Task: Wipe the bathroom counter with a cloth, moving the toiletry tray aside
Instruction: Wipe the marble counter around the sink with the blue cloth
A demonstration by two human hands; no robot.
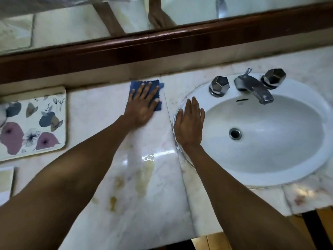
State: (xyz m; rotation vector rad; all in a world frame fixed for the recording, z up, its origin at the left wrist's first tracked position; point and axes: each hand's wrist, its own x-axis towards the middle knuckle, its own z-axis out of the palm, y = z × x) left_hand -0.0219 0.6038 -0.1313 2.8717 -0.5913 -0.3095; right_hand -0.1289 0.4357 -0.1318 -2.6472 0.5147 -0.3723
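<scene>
A blue cloth (135,85) lies flat on the white marble counter (100,112) near the back wall. My left hand (142,105) presses down on it with fingers spread, covering most of it. My right hand (189,123) rests flat on the left rim of the white sink (270,175), fingers apart and holding nothing. The flat floral toiletry tray (34,123) sits at the far left of the counter, well apart from both hands. Yellowish stains (144,175) and a small wet patch (149,157) mark the counter nearer to me.
A chrome faucet (255,89) with two faceted knobs (219,85) (274,77) stands behind the basin. A dark wooden mirror frame (162,49) runs along the back wall. Another flat item (6,183) shows at the left edge. The counter's front edge is close to me.
</scene>
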